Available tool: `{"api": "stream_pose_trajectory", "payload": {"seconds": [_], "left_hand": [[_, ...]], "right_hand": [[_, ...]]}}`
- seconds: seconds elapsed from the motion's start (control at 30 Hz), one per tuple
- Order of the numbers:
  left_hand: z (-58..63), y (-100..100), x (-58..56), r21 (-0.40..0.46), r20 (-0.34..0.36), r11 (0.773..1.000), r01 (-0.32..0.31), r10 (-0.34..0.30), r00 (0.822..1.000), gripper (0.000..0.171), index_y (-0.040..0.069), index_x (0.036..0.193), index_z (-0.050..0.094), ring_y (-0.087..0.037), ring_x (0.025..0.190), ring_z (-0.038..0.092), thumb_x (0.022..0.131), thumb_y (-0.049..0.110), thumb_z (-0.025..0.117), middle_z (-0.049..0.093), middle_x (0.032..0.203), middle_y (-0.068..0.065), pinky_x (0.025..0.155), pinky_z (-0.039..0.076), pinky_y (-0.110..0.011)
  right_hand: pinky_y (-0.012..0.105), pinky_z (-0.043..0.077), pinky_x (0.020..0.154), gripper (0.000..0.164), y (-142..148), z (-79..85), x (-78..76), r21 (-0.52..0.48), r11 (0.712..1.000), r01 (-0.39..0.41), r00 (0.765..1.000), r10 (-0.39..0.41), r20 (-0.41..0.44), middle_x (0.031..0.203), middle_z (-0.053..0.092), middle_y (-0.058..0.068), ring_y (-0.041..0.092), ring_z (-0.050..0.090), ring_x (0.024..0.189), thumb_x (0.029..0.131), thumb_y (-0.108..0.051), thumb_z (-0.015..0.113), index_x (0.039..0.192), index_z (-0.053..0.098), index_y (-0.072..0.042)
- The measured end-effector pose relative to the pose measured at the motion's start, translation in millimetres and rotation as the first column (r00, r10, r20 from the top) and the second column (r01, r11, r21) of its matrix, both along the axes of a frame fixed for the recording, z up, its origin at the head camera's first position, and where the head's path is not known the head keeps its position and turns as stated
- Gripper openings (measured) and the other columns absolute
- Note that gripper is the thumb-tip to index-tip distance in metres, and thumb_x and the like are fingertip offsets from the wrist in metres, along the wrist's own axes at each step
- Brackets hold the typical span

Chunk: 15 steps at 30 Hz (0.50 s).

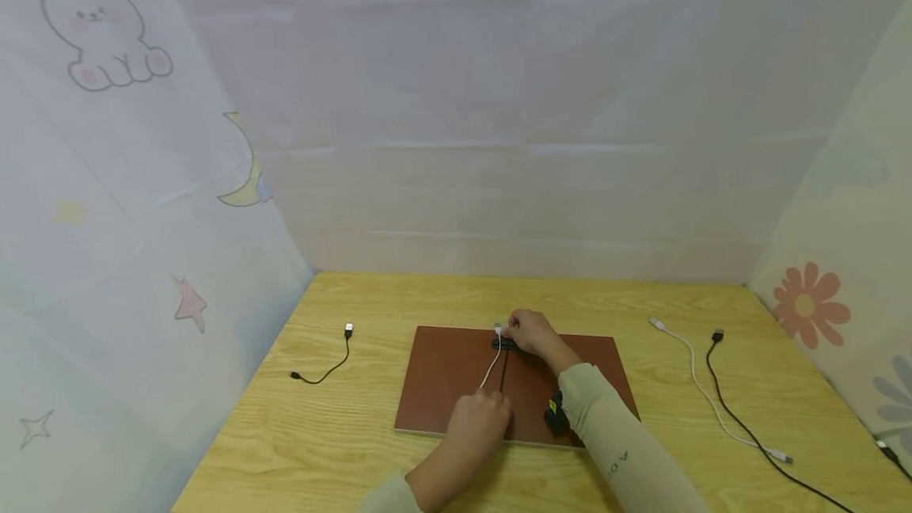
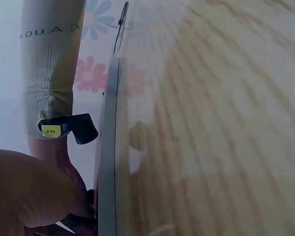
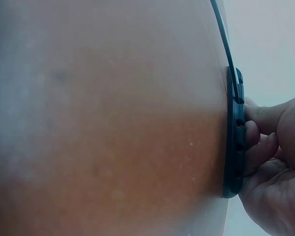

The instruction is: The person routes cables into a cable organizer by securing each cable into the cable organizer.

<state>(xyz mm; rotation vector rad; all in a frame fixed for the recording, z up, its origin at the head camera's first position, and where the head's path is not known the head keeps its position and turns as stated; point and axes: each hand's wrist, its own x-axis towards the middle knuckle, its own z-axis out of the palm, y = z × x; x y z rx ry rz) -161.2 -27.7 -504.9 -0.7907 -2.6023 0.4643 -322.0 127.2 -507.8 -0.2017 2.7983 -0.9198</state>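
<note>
A brown board (image 1: 449, 355) lies on the wooden table and bears a small black slotted cable holder (image 3: 234, 147) near its far edge. A black cable (image 3: 225, 39) runs from one slot; in the head view it goes down towards my left hand (image 1: 479, 422). That hand is curled over the board's near part and grips the white USB cable (image 1: 489, 370). At the holder, my right hand (image 1: 530, 332) has its fingers bent together, pinching the white cable close to its plug (image 1: 498, 328). Its fingertips also touch the holder. The exact pinch point is hidden.
A short black USB cable (image 1: 335, 370) lies on the left. On the right lie a white cable (image 1: 694, 370) and a longer black cable (image 1: 737, 418). A black device with a yellow label (image 1: 556, 414) sits at my right wrist. Printed cloth (image 1: 534, 141) hangs behind the table.
</note>
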Motion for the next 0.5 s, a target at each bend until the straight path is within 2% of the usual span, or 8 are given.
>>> {"api": "stream_pose_trajectory", "payload": {"seconds": [0.23,0.5], "left_hand": [[-0.3,0.8,1.3,0.004,-0.033,1.0,0.016,-0.016,0.999,0.014,0.025,0.076,0.065,-0.006,0.061,0.054,0.09,0.026,0.068,0.058,0.071,0.009,0.045,0.045,-0.023],[-3.3,-1.2,1.2,-0.004,-0.058,0.999,0.033,-0.033,0.998,0.016,0.025,0.075,0.064,-0.005,0.061,0.053,0.09,0.027,0.068,0.058,0.07,0.009,0.044,0.044,-0.022]], "right_hand": [[0.03,0.034,0.058,0.031,-1.2,0.9,-0.4,-0.003,1.0,0.008,1.0,-0.008,0.019,0.071,0.045,0.004,0.018,0.041,0.063,0.102,-0.022,0.062,0.077,0.051,-0.009],[0.029,0.035,0.058,0.029,-2.2,1.7,-1.2,0.007,1.0,0.008,1.0,-0.008,0.023,0.071,0.047,0.004,0.018,0.043,0.063,0.102,-0.023,0.061,0.078,0.053,-0.009]]}}
